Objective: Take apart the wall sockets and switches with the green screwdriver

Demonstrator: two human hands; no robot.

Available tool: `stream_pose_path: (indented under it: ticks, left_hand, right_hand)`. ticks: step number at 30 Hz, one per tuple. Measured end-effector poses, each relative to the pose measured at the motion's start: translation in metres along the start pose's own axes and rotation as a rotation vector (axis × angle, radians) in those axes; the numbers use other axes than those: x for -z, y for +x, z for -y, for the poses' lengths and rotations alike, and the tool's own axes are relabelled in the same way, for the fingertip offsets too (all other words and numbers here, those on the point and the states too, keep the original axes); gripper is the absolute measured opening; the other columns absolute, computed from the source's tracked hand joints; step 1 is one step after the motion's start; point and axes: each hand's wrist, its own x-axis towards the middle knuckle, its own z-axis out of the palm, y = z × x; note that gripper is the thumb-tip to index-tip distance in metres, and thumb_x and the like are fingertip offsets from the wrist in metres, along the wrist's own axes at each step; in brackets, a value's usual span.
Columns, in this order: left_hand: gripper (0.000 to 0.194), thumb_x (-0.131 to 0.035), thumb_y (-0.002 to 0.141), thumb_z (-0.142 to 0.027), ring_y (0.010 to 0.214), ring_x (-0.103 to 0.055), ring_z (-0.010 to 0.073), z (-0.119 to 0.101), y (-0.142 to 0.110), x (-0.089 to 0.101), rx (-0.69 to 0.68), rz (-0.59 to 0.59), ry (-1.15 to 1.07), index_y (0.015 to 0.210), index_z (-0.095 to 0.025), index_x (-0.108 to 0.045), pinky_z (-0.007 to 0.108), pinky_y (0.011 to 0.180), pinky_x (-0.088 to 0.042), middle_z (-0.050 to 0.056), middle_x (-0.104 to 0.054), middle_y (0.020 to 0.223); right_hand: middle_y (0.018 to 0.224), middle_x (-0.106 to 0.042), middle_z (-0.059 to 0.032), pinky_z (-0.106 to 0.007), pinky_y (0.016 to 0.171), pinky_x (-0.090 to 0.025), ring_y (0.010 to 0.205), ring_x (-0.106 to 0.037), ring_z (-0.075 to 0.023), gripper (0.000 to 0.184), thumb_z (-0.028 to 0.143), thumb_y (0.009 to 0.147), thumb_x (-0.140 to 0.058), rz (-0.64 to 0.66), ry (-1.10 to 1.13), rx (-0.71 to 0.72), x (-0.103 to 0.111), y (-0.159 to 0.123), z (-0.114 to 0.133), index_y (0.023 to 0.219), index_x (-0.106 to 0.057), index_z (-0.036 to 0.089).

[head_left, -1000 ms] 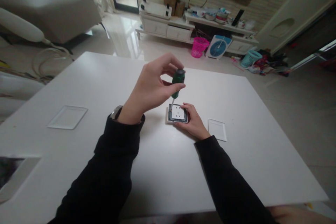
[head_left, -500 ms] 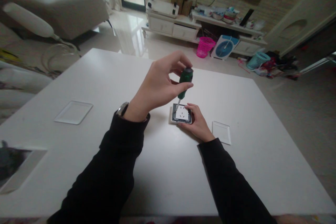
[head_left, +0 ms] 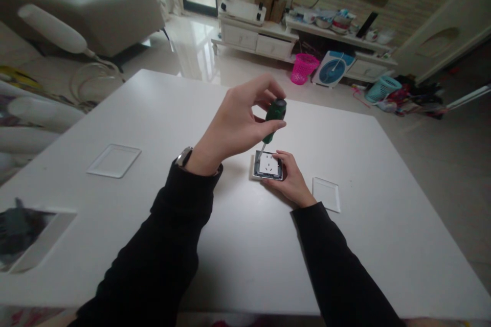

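My left hand [head_left: 238,125] is closed round the green and black handle of a screwdriver [head_left: 273,120], held nearly upright. Its thin shaft points down onto the left part of a wall socket module [head_left: 267,166], white in the middle with a dark frame, lying flat on the white table [head_left: 230,245]. My right hand [head_left: 293,180] grips the socket module by its right and near edges, fingers curled against it. A watch shows on my left wrist. Both arms wear black sleeves.
A white cover plate [head_left: 326,194] lies just right of my right hand. Another white plate [head_left: 114,160] lies at the table's left. A dark rectangular opening [head_left: 23,235] is at the near left. Beyond the table: sofa, low cabinet, pink basket [head_left: 304,68], fan.
The view has drifted, so everything sits slightly further right in the picture. My hands, the screwdriver and the socket module keep the same arrangement.
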Motion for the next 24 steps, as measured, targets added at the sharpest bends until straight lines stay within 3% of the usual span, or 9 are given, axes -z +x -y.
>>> stream_pose_path:
  ticks: [24]
  left_hand:
    - [0.036,-0.084,0.075,-0.019,0.096,-0.076,0.0225,0.0038,-0.0009,-0.007,0.009,0.018,-0.019,0.107,-0.019,-0.068,0.028,0.066,-0.065,0.008,-0.077,0.107]
  right_hand:
    - [0.146,-0.05,-0.0104,-0.056,0.12,-0.046,0.144,-0.049,-0.0324,0.071,0.034,0.071,-0.092,-0.012,-0.016,0.008,-0.0009,0.0009,0.0025,0.132,-0.057,0.033]
